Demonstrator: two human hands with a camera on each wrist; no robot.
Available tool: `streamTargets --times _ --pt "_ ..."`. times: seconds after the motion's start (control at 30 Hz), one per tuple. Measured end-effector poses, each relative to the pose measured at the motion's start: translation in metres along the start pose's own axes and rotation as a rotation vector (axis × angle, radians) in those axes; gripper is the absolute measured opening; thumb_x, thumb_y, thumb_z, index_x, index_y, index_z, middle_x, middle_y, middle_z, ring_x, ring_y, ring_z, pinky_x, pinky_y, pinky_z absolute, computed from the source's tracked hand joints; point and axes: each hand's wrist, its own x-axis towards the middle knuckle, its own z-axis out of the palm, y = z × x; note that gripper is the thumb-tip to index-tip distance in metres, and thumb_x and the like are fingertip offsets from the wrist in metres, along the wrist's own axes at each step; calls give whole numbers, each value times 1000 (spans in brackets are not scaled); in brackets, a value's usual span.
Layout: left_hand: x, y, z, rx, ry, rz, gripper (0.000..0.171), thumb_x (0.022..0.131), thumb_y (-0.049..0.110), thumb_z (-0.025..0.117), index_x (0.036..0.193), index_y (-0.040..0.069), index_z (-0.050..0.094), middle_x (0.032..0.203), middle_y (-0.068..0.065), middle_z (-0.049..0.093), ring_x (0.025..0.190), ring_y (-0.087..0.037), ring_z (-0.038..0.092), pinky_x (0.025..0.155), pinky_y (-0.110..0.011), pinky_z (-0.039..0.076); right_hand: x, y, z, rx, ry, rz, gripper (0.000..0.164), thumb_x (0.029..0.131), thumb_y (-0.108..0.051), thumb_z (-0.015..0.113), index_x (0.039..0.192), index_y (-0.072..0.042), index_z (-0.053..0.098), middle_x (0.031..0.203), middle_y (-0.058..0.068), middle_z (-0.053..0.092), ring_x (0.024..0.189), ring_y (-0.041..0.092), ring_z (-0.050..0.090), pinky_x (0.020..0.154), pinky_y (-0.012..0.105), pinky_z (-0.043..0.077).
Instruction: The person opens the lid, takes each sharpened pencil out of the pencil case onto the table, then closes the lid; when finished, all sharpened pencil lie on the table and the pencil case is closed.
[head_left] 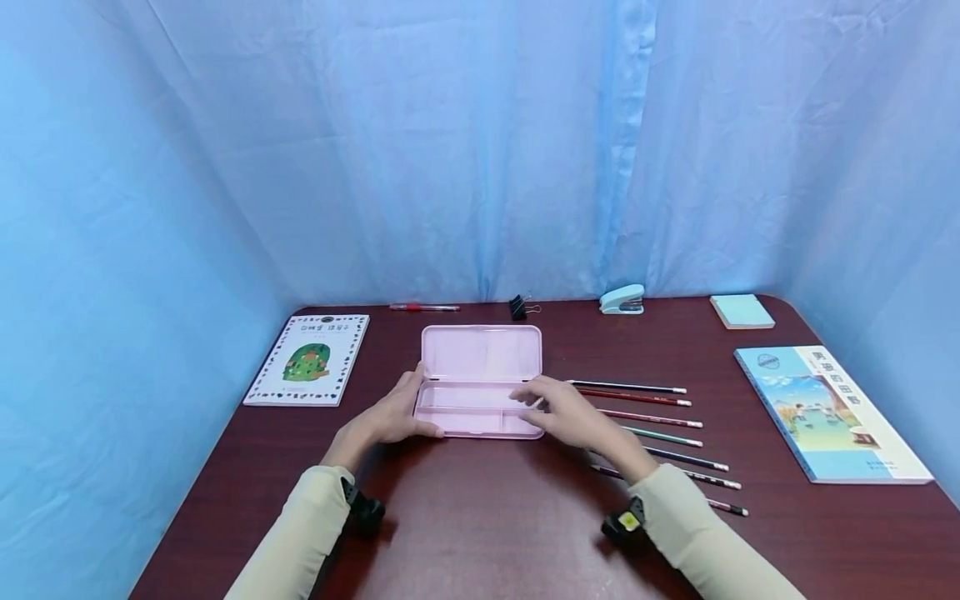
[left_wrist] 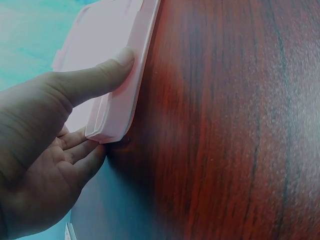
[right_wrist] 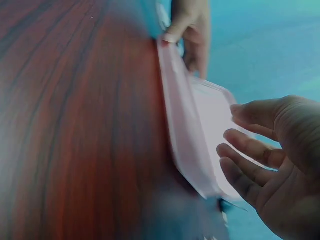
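Observation:
A pink pencil case [head_left: 459, 422] lies with its lid [head_left: 480, 354] raised toward the back, and its divided tray holds nothing. My left hand [head_left: 392, 417] grips the case's left end. In the left wrist view, the thumb [left_wrist: 117, 62] lies over the front wall while the other fingers [left_wrist: 82, 150] touch the end. Over the right part of the tray hovers my right hand [head_left: 572, 414], its fingers loosely bent around nothing. From the right wrist, that hand [right_wrist: 280, 165] appears beside the case [right_wrist: 182, 115].
Several pencils [head_left: 663, 439] lie side by side right of the case, partly under the right forearm. Along the back are a red pen [head_left: 424, 307], a black binder clip [head_left: 518, 307], a stapler [head_left: 622, 300] and sticky notes [head_left: 742, 312]. Books flank both sides [head_left: 840, 417].

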Motion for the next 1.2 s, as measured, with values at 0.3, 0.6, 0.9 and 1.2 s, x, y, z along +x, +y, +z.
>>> streamTargets --times 0.3,0.6,0.9,1.2 --pt "0 -1 0 10 3 1 119 67 44 79 149 10 -2 146 -13 20 130 -21 26 108 -40 23 29 3 37 -245 -31 -82 16 89 -7 55 103 -6 64 96 5 63 94 18 57 87 38 42" --pt "1 -1 0 9 7 -1 119 68 42 79 149 11 -2 146 -13 20 130 -21 26 108 -41 22 39 5 25 -155 -157 27 18 86 -5 58 102 -4 65 89 4 63 82 14 57 75 31 47" --pt "-2 -1 1 -1 3 -3 119 67 42 80 149 10 -1 145 -13 21 129 -22 26 107 -41 23 43 6 23 -106 -201 115 21 81 2 60 97 -9 68 87 0 65 80 11 53 75 30 45" --pt "0 -1 1 12 9 3 119 67 41 80 149 9 -1 145 -13 23 129 -21 27 107 -40 24 32 1 3 -170 -65 49 18 80 2 64 93 -9 72 86 -2 67 82 12 58 76 31 48"
